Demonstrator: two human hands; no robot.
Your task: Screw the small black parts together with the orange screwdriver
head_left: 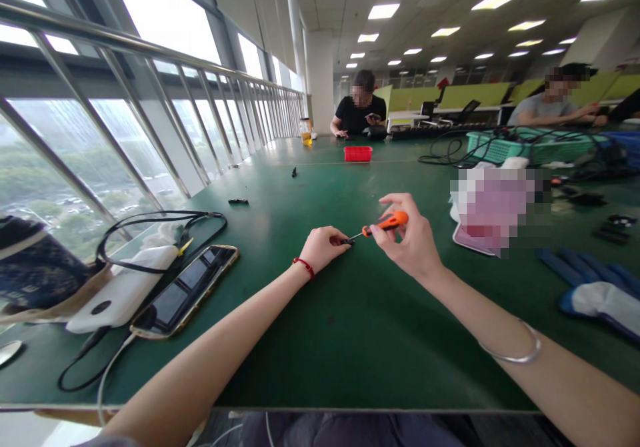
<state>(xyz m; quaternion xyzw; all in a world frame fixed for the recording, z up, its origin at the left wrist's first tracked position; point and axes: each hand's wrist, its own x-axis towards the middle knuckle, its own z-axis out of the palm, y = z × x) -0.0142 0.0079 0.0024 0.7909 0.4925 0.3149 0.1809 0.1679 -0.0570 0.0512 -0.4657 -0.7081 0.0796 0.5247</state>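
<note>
i watch my right hand (407, 240) grip an orange screwdriver (385, 223) above the green worktop (350, 327), its tip meeting a small dark part (347, 241) pinched in my left hand (324, 247); the driving looks midway, unfinished.

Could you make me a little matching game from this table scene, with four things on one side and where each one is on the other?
Things:
1. orange screwdriver
2. smartphone
3. red tray
4. blue gloves

Places:
A. far down the green table, towards the seated person in black
B. at the right edge of the table
C. in the right hand, tip towards the left hand
D. on the left, beside a white power bank

Pairs: 1-C, 2-D, 3-A, 4-B
</note>
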